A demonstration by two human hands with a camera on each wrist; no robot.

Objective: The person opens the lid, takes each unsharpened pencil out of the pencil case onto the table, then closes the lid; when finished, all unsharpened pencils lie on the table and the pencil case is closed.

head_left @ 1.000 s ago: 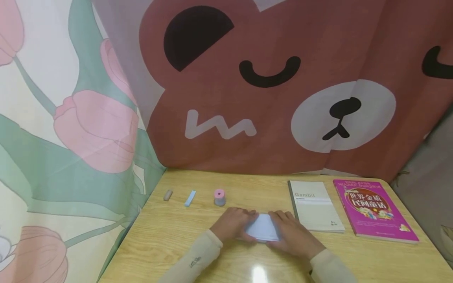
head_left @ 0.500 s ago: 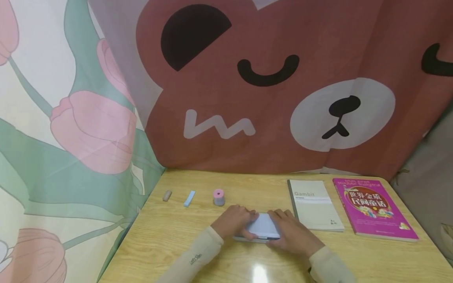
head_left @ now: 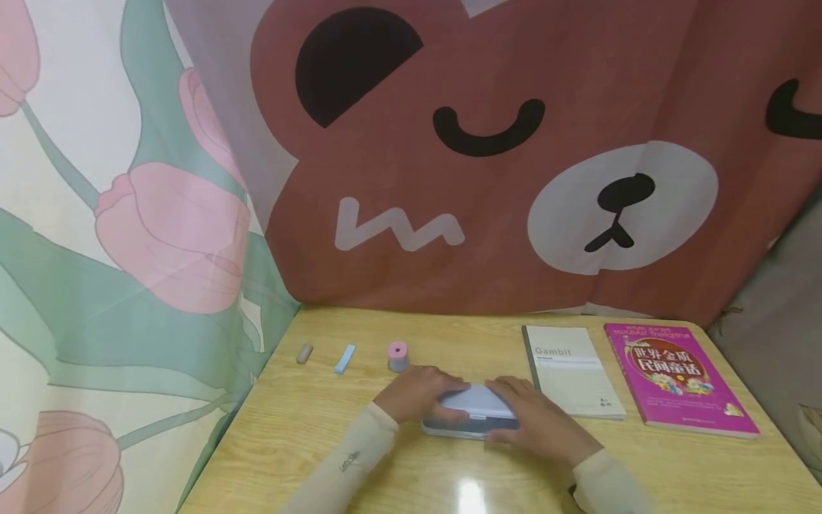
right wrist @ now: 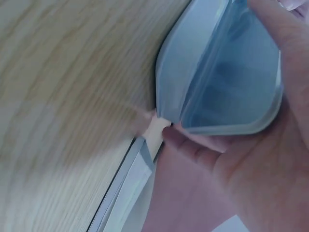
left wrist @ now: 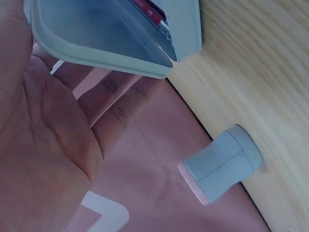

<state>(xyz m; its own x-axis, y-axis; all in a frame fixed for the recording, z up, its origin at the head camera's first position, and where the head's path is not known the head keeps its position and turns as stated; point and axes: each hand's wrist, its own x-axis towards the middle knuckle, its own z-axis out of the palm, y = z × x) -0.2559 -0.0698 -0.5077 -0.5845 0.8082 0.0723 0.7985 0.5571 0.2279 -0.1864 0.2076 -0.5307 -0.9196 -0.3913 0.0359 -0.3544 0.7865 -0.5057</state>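
Note:
A pale blue pencil case (head_left: 443,430) lies on the table between both hands, its lid (head_left: 475,402) raised at the near side. My left hand (head_left: 419,395) grips the lid's left end, thumb in front and fingers behind. At the right end my right hand (head_left: 539,422) holds the lid the same way. Through the gap in the left wrist view, a red pen or pencil (left wrist: 149,12) shows inside. The lid's hollow inner side (right wrist: 236,82) faces the right wrist camera.
Behind the left hand stands a small pink-and-grey cylinder (head_left: 398,357) with a hole on top. A light blue strip (head_left: 344,359) and a brownish block (head_left: 305,353) lie farther left. To the right are a Gambit notebook (head_left: 571,392) and a purple book (head_left: 687,407). Printed cloth hangs behind the table.
The pencil case's lid has gone from closed to partly raised, lifted at its near edge by both hands. The dark inside now shows. Other objects have stayed where they were.

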